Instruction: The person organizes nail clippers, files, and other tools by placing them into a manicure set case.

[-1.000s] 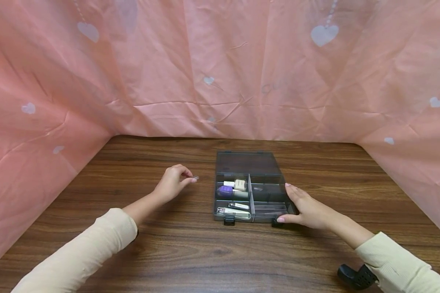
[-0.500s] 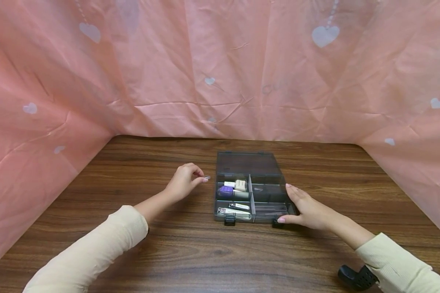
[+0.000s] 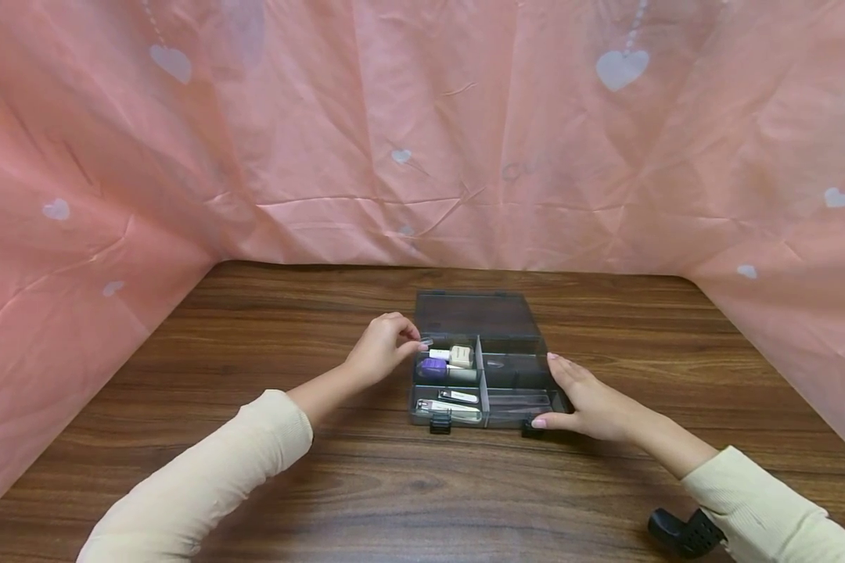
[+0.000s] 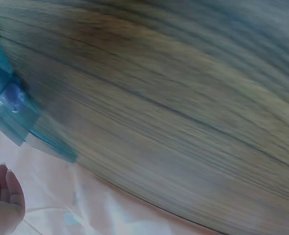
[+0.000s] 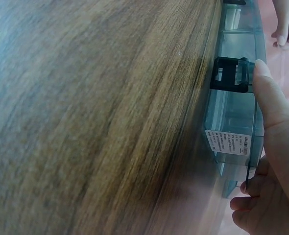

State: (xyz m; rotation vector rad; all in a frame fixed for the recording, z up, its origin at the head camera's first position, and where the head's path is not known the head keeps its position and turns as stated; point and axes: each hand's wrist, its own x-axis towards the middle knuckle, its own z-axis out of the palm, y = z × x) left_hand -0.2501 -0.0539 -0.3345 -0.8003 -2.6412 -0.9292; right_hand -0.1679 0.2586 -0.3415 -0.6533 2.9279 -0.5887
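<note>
A smoky see-through divider box (image 3: 480, 422) lies on the table with its lid (image 3: 472, 313) folded back. In its back left compartment are a cream nail polish bottle (image 3: 462, 356) and a purple nail polish bottle (image 3: 433, 367). The front left compartment holds a small nail clipper (image 3: 458, 396) and a larger nail clipper (image 3: 447, 410). My left hand (image 3: 383, 344) pinches a small clear piece (image 3: 427, 342) over the box's back left edge; its kind is too small to tell. My right hand (image 3: 598, 399) grips the box's right side, thumb at the front latch (image 5: 230, 74).
A black perforated device (image 3: 686, 532) sits by the right sleeve. A pink curtain (image 3: 422, 141) with hearts stands behind and on both sides of the wooden table (image 3: 408, 493). A printed label (image 5: 228, 142) is on the box's side. The right compartments hold clear, hard-to-make-out items (image 3: 517, 403).
My left hand has moved right with the small clear piece, from beside the box to its left edge. My right hand and the box have stayed in place.
</note>
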